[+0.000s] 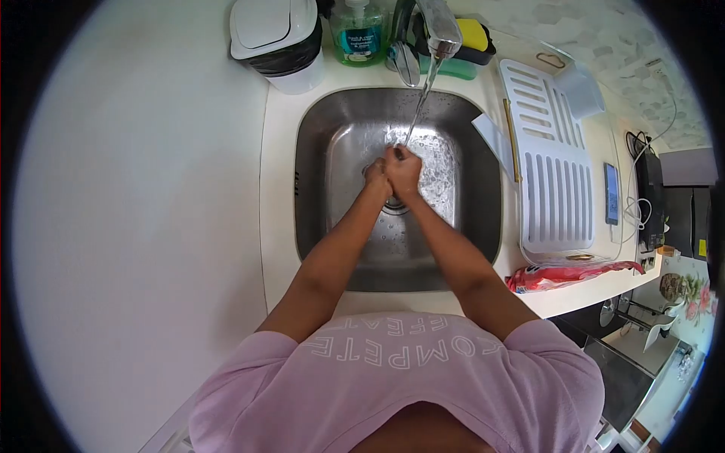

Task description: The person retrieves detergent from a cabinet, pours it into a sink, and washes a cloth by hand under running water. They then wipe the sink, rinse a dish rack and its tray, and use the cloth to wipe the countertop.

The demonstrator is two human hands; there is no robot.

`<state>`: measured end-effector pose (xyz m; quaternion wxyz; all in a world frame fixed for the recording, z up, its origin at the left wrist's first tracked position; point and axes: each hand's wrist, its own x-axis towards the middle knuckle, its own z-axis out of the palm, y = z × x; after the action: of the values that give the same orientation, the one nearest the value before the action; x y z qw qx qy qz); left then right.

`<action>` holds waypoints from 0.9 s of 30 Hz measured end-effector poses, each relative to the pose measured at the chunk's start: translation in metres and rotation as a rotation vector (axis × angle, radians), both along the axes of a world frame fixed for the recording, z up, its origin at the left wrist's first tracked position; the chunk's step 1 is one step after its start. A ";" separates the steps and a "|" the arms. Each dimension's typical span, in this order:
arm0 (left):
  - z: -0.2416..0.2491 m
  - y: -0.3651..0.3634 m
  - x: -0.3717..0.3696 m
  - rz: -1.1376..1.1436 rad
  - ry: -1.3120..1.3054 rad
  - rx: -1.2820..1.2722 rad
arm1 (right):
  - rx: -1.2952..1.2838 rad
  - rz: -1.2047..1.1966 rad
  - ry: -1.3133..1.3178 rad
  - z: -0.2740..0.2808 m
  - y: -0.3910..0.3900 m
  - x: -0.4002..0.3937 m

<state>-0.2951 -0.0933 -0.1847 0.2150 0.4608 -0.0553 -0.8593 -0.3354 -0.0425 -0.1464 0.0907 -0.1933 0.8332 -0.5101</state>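
Closely, the left hand (375, 175) and right hand (405, 172) press together, curled, at running water (424, 98); anything held, I can't tell. Deflected water could splash the counter (278, 174).

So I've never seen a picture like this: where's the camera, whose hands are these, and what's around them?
There's no robot here, just a person wearing one camera on their head, looking forward and down. Their left hand and right hand are together in a metal sink, where a stream of water runs from the faucet. I can't tell whether they hold anything. Past the sink stand a green soap bottle and a lidded bin. On the counter to the right lie a drying rack, apparently a phone, and a red packet.
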 end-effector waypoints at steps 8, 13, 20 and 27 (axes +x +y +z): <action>-0.008 -0.031 0.026 -0.309 -0.597 -0.739 | 0.520 0.192 -0.065 -0.030 0.045 -0.070; 0.042 -0.023 0.018 -0.333 -0.175 -0.837 | 0.511 0.580 0.198 -0.017 0.045 -0.066; 0.018 -0.042 0.025 -0.209 -0.133 -0.012 | -0.544 0.178 -0.915 0.031 0.032 -0.035; -0.014 0.000 -0.012 -0.338 -0.241 -0.057 | -0.268 -0.006 0.118 0.018 -0.004 0.017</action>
<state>-0.3066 -0.0936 -0.1989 0.0726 0.5382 -0.1813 -0.8199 -0.3179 -0.0466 -0.1283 0.0136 -0.2307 0.7620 -0.6049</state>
